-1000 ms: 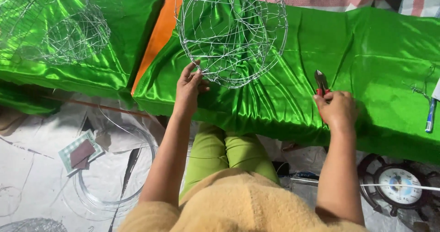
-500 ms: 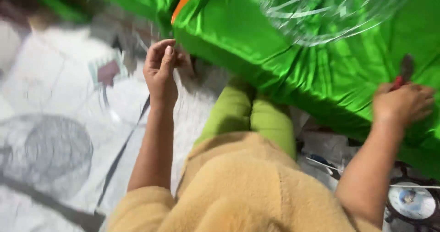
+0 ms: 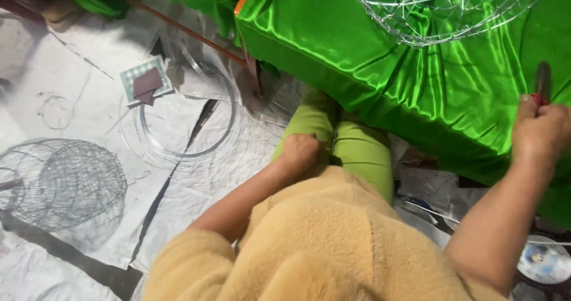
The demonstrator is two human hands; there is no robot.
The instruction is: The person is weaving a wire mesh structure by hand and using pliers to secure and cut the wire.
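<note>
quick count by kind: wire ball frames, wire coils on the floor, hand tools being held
wire ball frames: 2, one on the green cloth, one on the floor
wire coils on the floor: 1
hand tools held: 1, pliers in the right hand
total: 4

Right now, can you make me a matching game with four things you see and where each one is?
Things:
1. wire ball frame
2. wire coil
3. left hand
4. right hand

Places:
A. on the lime-green trousers
B. holding a red-handled tool
C. on the green cloth
D. on the white floor sheet

Pairs: 1-C, 2-D, 3-A, 4-B
</note>
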